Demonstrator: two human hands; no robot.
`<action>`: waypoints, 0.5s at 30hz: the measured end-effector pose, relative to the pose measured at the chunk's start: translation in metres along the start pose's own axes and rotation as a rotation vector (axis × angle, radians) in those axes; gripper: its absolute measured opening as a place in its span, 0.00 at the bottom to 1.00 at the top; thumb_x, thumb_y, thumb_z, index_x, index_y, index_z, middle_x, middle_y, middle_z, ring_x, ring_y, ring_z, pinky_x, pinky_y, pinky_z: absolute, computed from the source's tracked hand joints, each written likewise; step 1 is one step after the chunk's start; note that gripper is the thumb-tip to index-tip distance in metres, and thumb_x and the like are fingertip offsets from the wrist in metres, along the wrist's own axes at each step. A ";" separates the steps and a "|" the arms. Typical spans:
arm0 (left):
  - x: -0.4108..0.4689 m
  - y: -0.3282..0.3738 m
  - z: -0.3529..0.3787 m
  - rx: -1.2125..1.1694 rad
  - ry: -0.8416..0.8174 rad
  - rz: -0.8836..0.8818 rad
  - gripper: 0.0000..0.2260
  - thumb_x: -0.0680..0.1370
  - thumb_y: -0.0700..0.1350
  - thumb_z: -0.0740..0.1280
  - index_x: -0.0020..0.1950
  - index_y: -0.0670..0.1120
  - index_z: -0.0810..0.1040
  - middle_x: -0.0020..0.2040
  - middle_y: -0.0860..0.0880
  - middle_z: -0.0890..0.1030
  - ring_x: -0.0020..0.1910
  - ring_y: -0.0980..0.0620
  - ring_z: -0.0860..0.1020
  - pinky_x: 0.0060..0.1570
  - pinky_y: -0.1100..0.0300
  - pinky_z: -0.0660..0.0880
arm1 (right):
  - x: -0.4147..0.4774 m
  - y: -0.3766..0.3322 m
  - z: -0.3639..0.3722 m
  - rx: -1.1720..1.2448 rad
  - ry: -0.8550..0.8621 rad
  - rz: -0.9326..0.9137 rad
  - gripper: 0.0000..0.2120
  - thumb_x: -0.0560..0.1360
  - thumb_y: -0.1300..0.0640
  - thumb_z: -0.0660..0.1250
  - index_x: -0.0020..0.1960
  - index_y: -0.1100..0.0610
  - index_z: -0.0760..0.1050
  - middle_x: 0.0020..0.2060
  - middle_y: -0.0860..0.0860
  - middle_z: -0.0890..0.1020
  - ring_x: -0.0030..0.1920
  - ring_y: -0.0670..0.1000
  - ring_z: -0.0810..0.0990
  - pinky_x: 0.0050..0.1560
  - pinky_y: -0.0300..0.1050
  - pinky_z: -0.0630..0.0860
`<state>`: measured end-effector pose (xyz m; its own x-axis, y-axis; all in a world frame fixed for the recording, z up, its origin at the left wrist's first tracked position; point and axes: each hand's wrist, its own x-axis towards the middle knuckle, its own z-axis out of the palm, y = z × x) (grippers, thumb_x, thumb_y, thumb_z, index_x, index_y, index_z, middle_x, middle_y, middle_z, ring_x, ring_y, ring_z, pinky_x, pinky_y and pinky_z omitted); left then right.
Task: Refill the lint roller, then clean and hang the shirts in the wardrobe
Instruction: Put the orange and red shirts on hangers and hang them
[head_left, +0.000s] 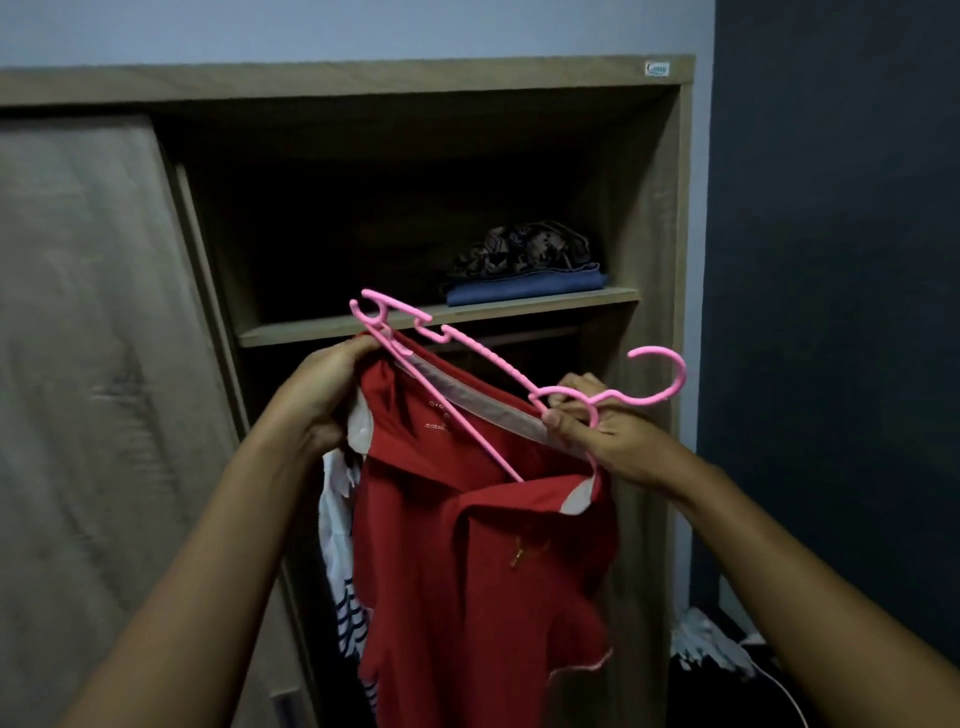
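A red polo shirt (478, 571) with a grey inner collar hangs in front of the open wardrobe (654, 218). A pink plastic hanger (483, 358) lies tilted across its neck opening, one arm inside the shirt, the hook pointing right. My left hand (322, 389) grips the shirt's left shoulder at the collar, by the hanger's end. My right hand (597, 426) pinches the hanger's neck below the hook together with the collar. No lint roller is in view.
A white shirt with dark stripes (340, 545) hangs inside the wardrobe behind the red one. Folded clothes (524, 270) sit on the shelf (363, 327) above. A sliding door (88, 364) covers the left side. Pale items and a white cable lie on the floor at right (711, 644).
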<state>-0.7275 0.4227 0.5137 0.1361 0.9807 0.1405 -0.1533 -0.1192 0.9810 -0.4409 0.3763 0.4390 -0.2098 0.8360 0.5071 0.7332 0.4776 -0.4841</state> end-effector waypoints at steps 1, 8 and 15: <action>0.000 0.000 -0.001 -0.012 0.017 0.010 0.11 0.74 0.47 0.72 0.52 0.42 0.85 0.47 0.42 0.85 0.42 0.46 0.83 0.55 0.51 0.79 | 0.000 -0.002 -0.003 0.015 -0.033 0.018 0.24 0.74 0.31 0.56 0.49 0.52 0.74 0.48 0.49 0.70 0.50 0.48 0.74 0.56 0.51 0.76; 0.006 -0.015 -0.021 -0.064 0.249 0.103 0.16 0.64 0.46 0.76 0.50 0.42 0.84 0.53 0.36 0.84 0.49 0.41 0.82 0.62 0.41 0.75 | 0.003 -0.012 -0.028 -0.100 -0.255 0.051 0.23 0.75 0.35 0.58 0.49 0.55 0.72 0.48 0.47 0.70 0.46 0.43 0.74 0.48 0.38 0.74; -0.002 -0.030 -0.005 0.161 0.280 0.368 0.07 0.75 0.45 0.72 0.41 0.42 0.81 0.38 0.44 0.80 0.40 0.47 0.77 0.40 0.52 0.71 | 0.013 -0.017 -0.019 -0.369 -0.495 0.051 0.20 0.77 0.37 0.60 0.49 0.53 0.77 0.44 0.41 0.68 0.45 0.39 0.67 0.53 0.37 0.66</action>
<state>-0.7278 0.4255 0.4839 -0.1707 0.8704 0.4617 0.0144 -0.4663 0.8845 -0.4439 0.3741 0.4673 -0.3787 0.9238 0.0558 0.9071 0.3825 -0.1759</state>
